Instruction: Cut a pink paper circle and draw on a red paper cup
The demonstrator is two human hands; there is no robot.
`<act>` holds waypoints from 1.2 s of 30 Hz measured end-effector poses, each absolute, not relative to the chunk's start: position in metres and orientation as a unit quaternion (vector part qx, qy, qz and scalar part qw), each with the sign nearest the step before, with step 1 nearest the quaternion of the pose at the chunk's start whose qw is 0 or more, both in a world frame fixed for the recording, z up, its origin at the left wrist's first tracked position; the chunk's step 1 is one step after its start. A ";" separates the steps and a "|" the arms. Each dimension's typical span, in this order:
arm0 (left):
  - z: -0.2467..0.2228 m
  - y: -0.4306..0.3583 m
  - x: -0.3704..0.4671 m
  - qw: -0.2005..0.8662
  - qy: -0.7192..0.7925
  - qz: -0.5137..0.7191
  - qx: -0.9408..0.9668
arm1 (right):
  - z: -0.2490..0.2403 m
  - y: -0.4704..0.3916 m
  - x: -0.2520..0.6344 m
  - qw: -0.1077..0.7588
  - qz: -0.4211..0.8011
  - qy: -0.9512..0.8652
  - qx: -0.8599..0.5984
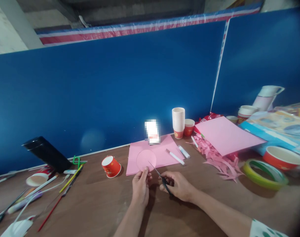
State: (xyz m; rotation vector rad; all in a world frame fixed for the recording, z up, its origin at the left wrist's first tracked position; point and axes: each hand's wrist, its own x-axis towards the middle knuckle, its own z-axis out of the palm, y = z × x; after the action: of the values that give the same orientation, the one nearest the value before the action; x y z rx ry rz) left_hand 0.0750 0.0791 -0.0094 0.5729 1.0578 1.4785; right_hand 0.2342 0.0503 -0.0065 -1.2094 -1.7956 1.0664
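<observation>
My left hand (142,182) pinches the lower edge of a round pink paper disc (145,158), holding it up in front of the pink sheets. In my right hand (178,186) is a pair of black-handled scissors (166,185), its blades pointing up and left at the disc's lower right edge. Whether the blades touch the paper I cannot tell. Behind the disc, a stack of pink paper (164,149) lies on the brown table (90,204). A white marker (175,157) rests across the stack's right side.
Left of the paper, a red paper cup (111,167) stands tilted. Stacked cups (178,121) stand behind. To the right are pink paper scraps (221,161), a pink sheet (229,135) and green tape (264,174). Brushes and a black cylinder (46,154) lie left. A blue partition (115,89) borders the table.
</observation>
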 end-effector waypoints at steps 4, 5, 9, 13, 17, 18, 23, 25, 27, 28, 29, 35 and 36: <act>-0.013 0.081 0.075 0.596 0.429 0.634 0.241 | -0.005 0.050 0.234 0.357 0.417 -0.692 -0.468; -0.014 0.082 0.075 0.599 0.427 0.634 0.240 | -0.006 0.051 0.234 0.357 0.417 -0.692 -0.469; -0.014 0.082 0.075 0.604 0.422 0.637 0.228 | -0.007 0.052 0.234 0.359 0.430 -0.689 -0.459; -0.012 0.081 0.075 0.609 0.416 0.638 0.219 | -0.009 0.052 0.235 0.359 0.435 -0.687 -0.459; -0.010 0.080 0.075 0.610 0.415 0.640 0.214 | -0.007 0.052 0.235 0.358 0.439 -0.688 -0.453; -0.009 0.079 0.076 0.610 0.417 0.640 0.213 | -0.007 0.052 0.235 0.359 0.438 -0.688 -0.453; -0.009 0.079 0.076 0.611 0.422 0.636 0.212 | -0.002 0.051 0.234 0.365 0.440 -0.689 -0.446; -0.009 0.079 0.076 0.612 0.418 0.637 0.212 | -0.002 0.051 0.234 0.363 0.444 -0.687 -0.445; -0.009 0.080 0.075 0.612 0.413 0.641 0.208 | -0.003 0.051 0.234 0.363 0.437 -0.686 -0.455; -0.009 0.080 0.075 0.612 0.412 0.644 0.204 | -0.003 0.051 0.234 0.362 0.433 -0.686 -0.459; -0.009 0.080 0.075 0.611 0.411 0.647 0.198 | -0.003 0.051 0.235 0.361 0.431 -0.686 -0.463; -0.009 0.080 0.073 0.604 0.425 0.644 0.200 | 0.000 0.049 0.235 0.368 0.451 -0.680 -0.446; -0.009 0.080 0.073 0.605 0.424 0.643 0.202 | 0.001 0.048 0.234 0.369 0.453 -0.681 -0.442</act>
State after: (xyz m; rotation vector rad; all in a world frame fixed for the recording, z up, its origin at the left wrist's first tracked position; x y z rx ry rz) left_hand 0.0728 0.0802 -0.0091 0.4675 0.9813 1.4880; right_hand 0.2344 0.0483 0.0010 -1.1357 -1.7473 1.1616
